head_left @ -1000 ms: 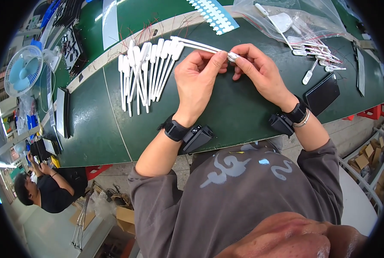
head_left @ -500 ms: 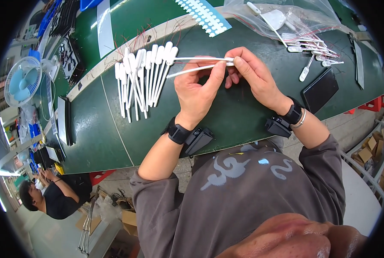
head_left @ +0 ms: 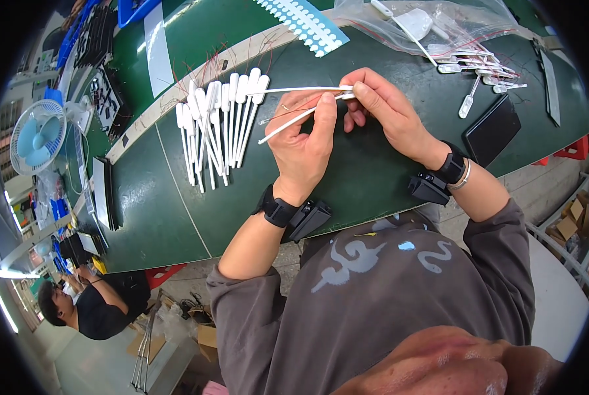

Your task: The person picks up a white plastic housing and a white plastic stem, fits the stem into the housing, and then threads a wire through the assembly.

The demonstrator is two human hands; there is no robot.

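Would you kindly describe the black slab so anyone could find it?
On the green table, look right of the right hand. Closer to the person than the heaped white pieces lies the black slab, broad and dark where they are slender and pale.

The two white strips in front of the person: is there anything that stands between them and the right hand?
Nothing visible does. The right hand grips the two white strips at their right end. The left hand is close by, its thumb at the lower strip, but not in between.
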